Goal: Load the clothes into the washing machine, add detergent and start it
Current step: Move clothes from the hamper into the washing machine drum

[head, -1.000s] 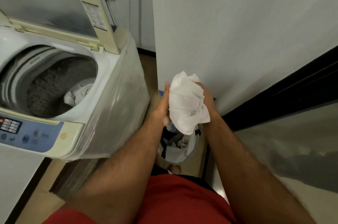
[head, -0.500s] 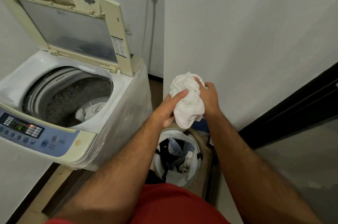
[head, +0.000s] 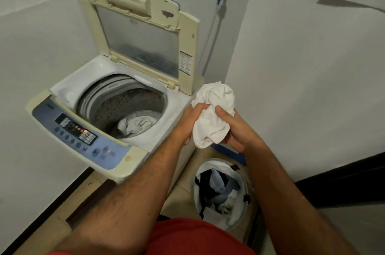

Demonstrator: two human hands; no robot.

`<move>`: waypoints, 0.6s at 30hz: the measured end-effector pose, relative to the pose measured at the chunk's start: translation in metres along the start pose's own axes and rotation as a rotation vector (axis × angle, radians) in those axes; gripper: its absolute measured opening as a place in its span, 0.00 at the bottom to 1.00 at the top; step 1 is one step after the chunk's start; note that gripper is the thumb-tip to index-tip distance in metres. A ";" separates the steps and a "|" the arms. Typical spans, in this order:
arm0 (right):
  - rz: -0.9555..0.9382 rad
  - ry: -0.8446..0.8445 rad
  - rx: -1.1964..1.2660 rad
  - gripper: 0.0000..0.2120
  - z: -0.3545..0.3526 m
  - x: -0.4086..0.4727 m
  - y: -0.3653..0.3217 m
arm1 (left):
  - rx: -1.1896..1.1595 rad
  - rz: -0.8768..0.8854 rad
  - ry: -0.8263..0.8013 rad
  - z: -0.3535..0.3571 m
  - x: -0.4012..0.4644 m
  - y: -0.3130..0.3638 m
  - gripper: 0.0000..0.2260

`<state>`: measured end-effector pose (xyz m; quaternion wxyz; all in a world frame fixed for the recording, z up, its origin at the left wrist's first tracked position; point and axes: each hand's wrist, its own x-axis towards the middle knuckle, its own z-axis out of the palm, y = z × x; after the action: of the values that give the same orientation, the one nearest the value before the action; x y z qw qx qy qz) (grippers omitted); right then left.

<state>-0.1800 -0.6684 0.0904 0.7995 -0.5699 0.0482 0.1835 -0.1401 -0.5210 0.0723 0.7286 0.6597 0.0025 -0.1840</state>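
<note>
Both hands gripped a bunched white cloth (head: 212, 117) just right of the open washer (head: 116, 113): the left hand (head: 190, 123) curled round its left side, the right hand (head: 237, 127) round its right. Another white garment (head: 136, 124) lay in the drum. A basket (head: 239, 211) of clothes stood below on the floor.
</note>
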 end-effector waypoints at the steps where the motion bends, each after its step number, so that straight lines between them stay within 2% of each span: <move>1: -0.022 0.000 -0.012 0.37 0.013 0.010 0.002 | -0.004 -0.004 0.015 -0.015 -0.002 0.002 0.11; 4: -0.040 0.019 -0.061 0.32 0.050 0.045 0.010 | -0.040 -0.023 0.030 -0.066 -0.004 0.004 0.12; 7: -0.014 -0.021 -0.109 0.32 0.090 0.080 0.020 | -0.100 -0.041 0.074 -0.120 -0.001 0.010 0.19; 11: 0.009 -0.047 -0.139 0.27 0.151 0.127 0.033 | -0.180 -0.103 0.103 -0.198 0.008 0.018 0.21; 13: 0.004 -0.054 -0.142 0.27 0.176 0.149 0.041 | -0.180 -0.122 0.130 -0.230 0.013 0.020 0.23; 18: -0.009 -0.063 -0.118 0.25 0.225 0.199 0.073 | -0.035 -0.158 0.130 -0.303 0.030 0.021 0.17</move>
<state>-0.0504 -0.3917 0.0461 0.7664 -0.6102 0.0096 0.2003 -0.0341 -0.2362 0.0455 0.7215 0.6552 0.1049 -0.1976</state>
